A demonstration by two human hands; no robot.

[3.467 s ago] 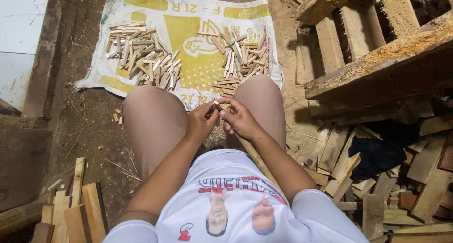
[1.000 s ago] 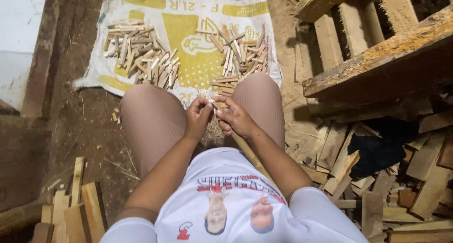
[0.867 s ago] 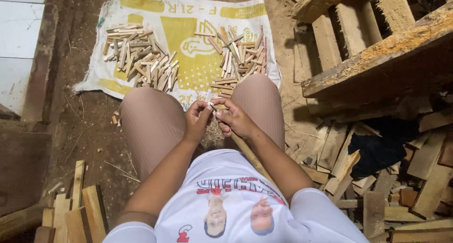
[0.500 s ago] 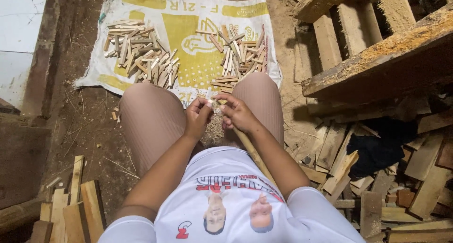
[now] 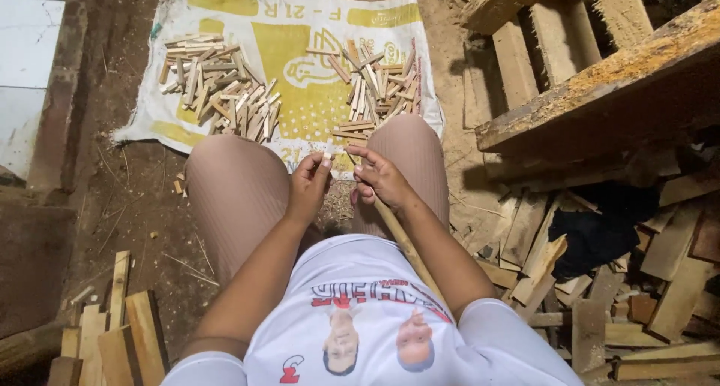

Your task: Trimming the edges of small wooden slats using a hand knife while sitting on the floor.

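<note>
I sit on the ground with my knees up. My left hand (image 5: pixel 309 182) pinches a small pale wood piece (image 5: pixel 326 157) between its fingertips, just above my knees. My right hand (image 5: pixel 379 180) is close beside it, its fingers curled around the top of a long thin wooden stick (image 5: pixel 401 240) that runs down along my right forearm. The two hands are a few centimetres apart. Ahead lies a white and yellow sack (image 5: pixel 300 64) spread flat, carrying two heaps of short wood sticks: one on the left (image 5: pixel 217 94) and one on the right (image 5: pixel 375 94).
Rough wooden pallets (image 5: pixel 592 71) stand at the right. Scrap boards and offcuts (image 5: pixel 600 281) and a dark cloth (image 5: pixel 600 232) litter the ground below them. More wood pieces (image 5: pixel 105 333) lie at the lower left. A white tiled surface (image 5: pixel 30 49) borders the far left.
My hands have drawn slightly apart; the left one now holds a small wood piece clear of the stick in my right hand. The heaps on the sack look unchanged.
</note>
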